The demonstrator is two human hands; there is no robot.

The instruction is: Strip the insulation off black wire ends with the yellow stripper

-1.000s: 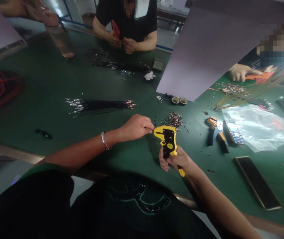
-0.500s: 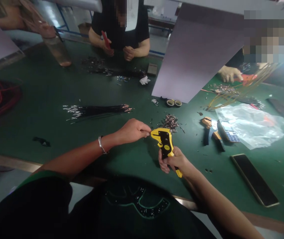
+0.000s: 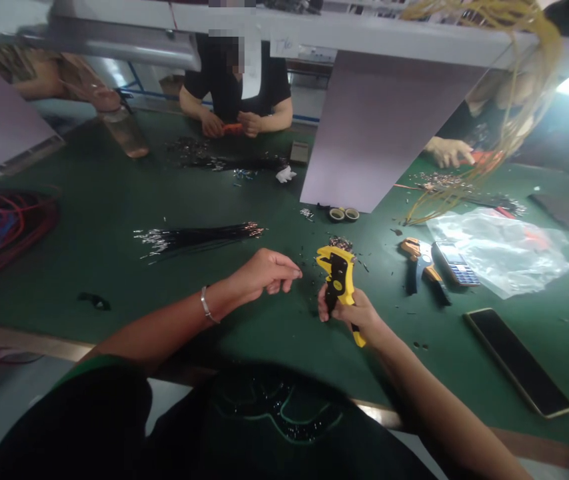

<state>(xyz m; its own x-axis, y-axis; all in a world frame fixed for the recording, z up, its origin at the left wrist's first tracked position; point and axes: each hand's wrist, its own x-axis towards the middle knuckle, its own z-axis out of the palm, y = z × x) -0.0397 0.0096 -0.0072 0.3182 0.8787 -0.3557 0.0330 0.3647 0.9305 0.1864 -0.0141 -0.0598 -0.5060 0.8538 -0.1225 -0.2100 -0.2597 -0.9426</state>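
Scraps [image 3: 339,241] at twelve o'clock from our wire stripper [image 3: 337,283] are partly hidden behind its head, and our right hand [image 3: 357,313] covers part of its handles. We cannot tell whether our left hand [image 3: 267,273], thumb and forefinger together, holds anything. Yellow and black, the wire stripper is at that hand's three o'clock, head tilted towards eleven, our right fingers clamped round its grip.

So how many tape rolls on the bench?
2: left roll and right roll, side by side in front of the grey panel's lower edge. More could be hidden behind it.
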